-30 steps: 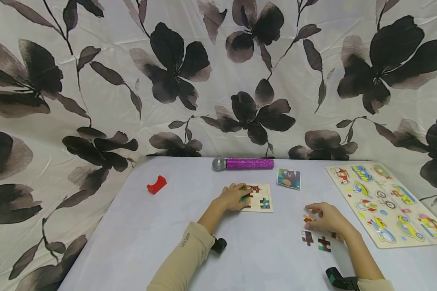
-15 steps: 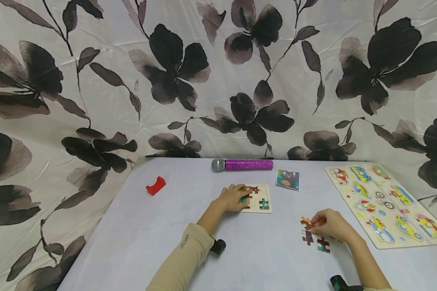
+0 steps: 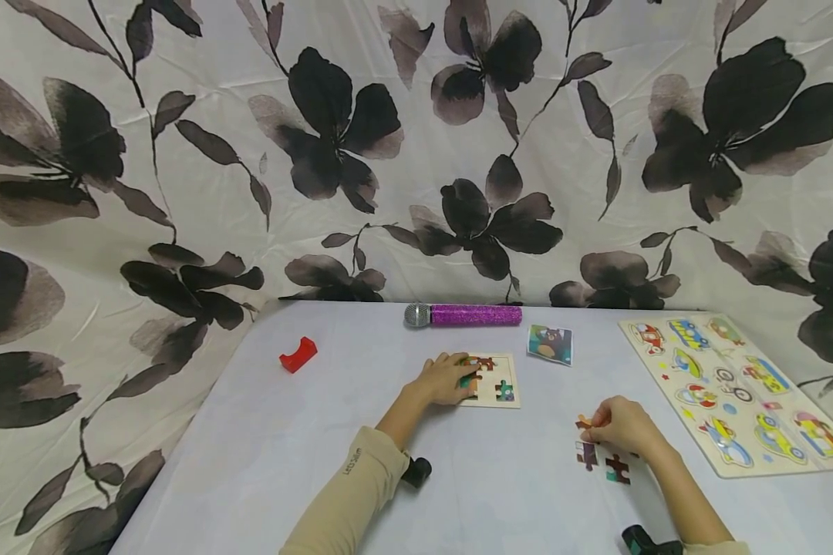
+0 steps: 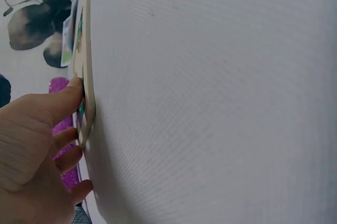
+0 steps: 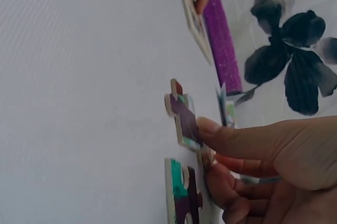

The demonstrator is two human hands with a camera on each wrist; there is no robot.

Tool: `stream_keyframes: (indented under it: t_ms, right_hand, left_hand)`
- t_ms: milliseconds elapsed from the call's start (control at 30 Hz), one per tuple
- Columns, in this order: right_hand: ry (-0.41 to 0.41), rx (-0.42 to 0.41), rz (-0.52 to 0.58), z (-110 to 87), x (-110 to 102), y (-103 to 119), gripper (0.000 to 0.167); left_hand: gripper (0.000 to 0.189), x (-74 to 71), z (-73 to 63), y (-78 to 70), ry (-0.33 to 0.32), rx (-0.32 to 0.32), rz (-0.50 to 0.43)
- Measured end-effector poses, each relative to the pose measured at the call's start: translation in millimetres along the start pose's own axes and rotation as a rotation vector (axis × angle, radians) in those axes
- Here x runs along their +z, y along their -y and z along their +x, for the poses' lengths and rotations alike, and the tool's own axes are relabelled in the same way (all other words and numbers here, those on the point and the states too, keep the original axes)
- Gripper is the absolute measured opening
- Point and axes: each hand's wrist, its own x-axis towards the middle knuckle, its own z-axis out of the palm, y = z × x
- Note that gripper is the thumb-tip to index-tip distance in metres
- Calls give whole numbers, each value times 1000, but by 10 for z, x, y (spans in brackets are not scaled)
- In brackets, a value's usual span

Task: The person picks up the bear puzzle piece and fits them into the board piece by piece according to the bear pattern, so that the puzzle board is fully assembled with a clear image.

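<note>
My left hand [image 3: 444,379] rests over the left side of a small wooden puzzle board [image 3: 487,394], fingers reaching onto its face. In the left wrist view the thumb lies on the board and the other fingers stand apart along its edge. To the right, my right hand [image 3: 625,425] pinches an orange-brown jigsaw piece [image 3: 582,422] between thumb and fingers, low over the table; the hand covers much of it. Just in front lie a purple jigsaw piece [image 3: 586,456] and a brown-and-green jigsaw piece [image 3: 617,469]. A further piece shows barely beneath the hand.
Behind the puzzle board lie a purple glitter microphone [image 3: 463,314] and a bear picture card [image 3: 550,344]. A large vehicle puzzle board [image 3: 725,347] takes up the right side. Far left is a red curved block [image 3: 298,355]. A floral cloth [image 3: 416,154] hangs behind the white table [image 3: 250,462].
My right hand came down from spread fingers above the orange-brown jigsaw piece and now pinches it. The left hand has stayed on the puzzle board.
</note>
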Motion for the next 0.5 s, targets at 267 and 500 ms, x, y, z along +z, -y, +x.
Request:
stream_keyframes:
  t_ms: [267, 500]
  right_hand:
    - [-4, 9, 102, 133, -32, 49, 20]
    - [-100, -110, 456, 414, -21, 131, 23]
  left_hand:
    - [52, -4, 0, -1, -4, 2, 12]
    - [52, 5, 8, -1, -5, -2, 8]
